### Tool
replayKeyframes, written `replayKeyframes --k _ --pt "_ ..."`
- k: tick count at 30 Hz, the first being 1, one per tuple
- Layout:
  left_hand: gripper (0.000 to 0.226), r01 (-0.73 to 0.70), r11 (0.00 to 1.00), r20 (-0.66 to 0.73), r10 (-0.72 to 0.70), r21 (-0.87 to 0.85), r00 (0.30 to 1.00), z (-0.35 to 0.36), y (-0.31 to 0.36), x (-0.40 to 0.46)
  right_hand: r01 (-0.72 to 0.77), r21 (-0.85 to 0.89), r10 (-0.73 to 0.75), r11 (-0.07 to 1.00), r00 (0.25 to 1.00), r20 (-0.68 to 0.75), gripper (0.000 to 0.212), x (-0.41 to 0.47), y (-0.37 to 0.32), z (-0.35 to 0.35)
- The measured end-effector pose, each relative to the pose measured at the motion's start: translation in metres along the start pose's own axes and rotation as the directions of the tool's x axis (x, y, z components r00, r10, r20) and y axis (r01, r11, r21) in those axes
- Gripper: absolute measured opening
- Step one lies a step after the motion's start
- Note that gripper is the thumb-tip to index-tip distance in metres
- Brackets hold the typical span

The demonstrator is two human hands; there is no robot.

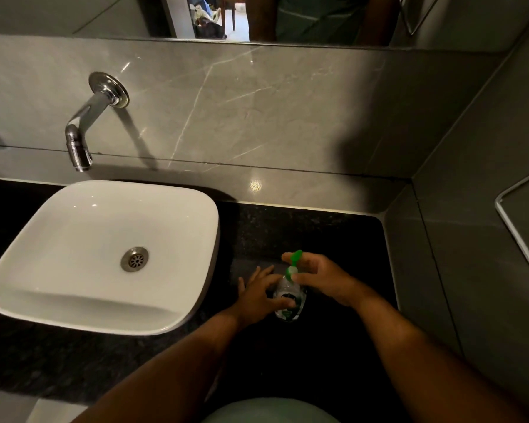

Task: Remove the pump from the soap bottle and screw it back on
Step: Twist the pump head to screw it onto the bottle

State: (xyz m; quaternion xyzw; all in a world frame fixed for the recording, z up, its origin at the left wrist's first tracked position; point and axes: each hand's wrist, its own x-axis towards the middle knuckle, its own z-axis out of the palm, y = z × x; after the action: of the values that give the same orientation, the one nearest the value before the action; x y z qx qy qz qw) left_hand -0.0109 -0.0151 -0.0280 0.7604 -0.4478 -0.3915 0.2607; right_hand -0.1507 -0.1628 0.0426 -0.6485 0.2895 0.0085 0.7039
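Note:
A small clear soap bottle (289, 303) with a green label stands on the black counter (333, 239), right of the basin. My left hand (258, 296) wraps around the bottle's body from the left, thumb across its front. A green pump (294, 261) sits at the bottle's neck, its head pointing away from me. My right hand (321, 277) pinches the pump's collar from the right with thumb and fingers. Whether the pump is screwed tight or loose I cannot tell.
A white square basin (43, 254) with a metal drain fills the counter's left half. A chrome spout (83, 138) juts from the grey marble wall above it. A grey side wall closes the counter on the right. A mirror runs along the top.

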Motion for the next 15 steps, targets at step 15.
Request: replayKeyframes --k 15 --pt "0.071 0.096 0.993 -0.195 -0.081 0.065 0.977 0.010 0.005 0.000 0.132 0.070 -0.102 0.989 0.939 -0.327 0.026 0.006 0.017 0.030"
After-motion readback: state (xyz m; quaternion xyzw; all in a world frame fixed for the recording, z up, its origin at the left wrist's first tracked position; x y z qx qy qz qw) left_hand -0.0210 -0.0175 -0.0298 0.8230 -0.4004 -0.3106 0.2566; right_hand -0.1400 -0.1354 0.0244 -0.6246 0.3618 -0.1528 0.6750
